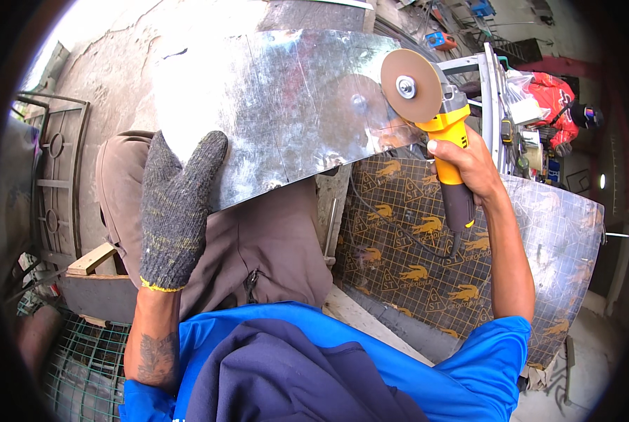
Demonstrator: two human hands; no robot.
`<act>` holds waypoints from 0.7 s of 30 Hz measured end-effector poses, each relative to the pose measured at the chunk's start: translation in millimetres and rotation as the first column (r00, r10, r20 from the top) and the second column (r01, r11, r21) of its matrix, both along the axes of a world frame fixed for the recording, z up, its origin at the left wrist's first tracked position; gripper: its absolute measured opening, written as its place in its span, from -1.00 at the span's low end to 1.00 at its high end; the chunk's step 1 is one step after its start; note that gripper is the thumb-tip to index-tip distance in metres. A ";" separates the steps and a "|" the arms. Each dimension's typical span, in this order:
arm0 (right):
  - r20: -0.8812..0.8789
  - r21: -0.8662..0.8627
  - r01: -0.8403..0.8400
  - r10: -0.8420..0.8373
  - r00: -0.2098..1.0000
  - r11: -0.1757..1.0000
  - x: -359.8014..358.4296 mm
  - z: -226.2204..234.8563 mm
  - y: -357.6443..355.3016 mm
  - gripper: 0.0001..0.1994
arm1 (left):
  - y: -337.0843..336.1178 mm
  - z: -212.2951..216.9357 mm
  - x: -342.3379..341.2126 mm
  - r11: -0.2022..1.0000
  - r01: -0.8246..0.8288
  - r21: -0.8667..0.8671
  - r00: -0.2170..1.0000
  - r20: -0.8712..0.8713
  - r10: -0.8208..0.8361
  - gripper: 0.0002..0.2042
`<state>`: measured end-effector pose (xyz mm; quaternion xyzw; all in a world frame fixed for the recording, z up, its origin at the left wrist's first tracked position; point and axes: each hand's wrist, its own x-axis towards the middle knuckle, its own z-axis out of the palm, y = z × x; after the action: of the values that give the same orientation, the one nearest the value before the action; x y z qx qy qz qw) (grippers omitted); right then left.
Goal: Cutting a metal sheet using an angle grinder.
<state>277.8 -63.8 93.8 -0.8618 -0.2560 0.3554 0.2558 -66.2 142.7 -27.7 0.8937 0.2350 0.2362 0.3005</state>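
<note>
A shiny, curved sheet of thin metal (293, 105) lies across my lap. My left hand (177, 207), in a grey knit glove, presses flat on the sheet's near left part with fingers together. My bare right hand (469, 165) grips the handle of a yellow and black angle grinder (444, 119). Its round tan disc (411, 86) stands at the sheet's right edge, and the disc is mirrored in the metal.
A dark board with a yellow printed pattern (427, 267) lies under my right arm. A metal gate frame (54, 176) leans at the left, wire mesh (82, 366) at the lower left. A cluttered white rack (511, 119) stands at the upper right. Concrete ground (111, 63) lies beyond.
</note>
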 end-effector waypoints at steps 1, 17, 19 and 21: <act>-0.002 0.004 -0.001 0.001 1.000 1.000 0.3 0.1 0.3 -0.49 | 0.3 -0.2 -0.4 0.999 0.002 0.043 1.000 -0.002 -0.002 -0.64; -0.027 0.041 -0.029 0.030 0.999 0.999 1.9 -6.9 2.1 -0.45 | -1.6 -8.9 -2.8 1.000 0.022 0.013 1.000 0.007 -0.022 -0.60; -0.013 0.041 -0.048 0.048 0.999 0.998 4.7 -9.4 0.7 -0.47 | -3.9 -15.3 -1.9 0.995 -0.024 0.096 0.997 0.081 0.016 -0.59; -0.039 0.044 -0.039 0.041 0.998 0.998 4.7 -9.6 0.5 -0.48 | -9.2 -10.0 -1.7 0.995 -0.046 0.093 0.999 0.014 0.045 -0.60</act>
<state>282.5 -63.3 84.2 -0.8435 -0.2754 0.3721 0.2723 -68.0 133.5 -37.7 0.8997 0.2423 0.2593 0.2542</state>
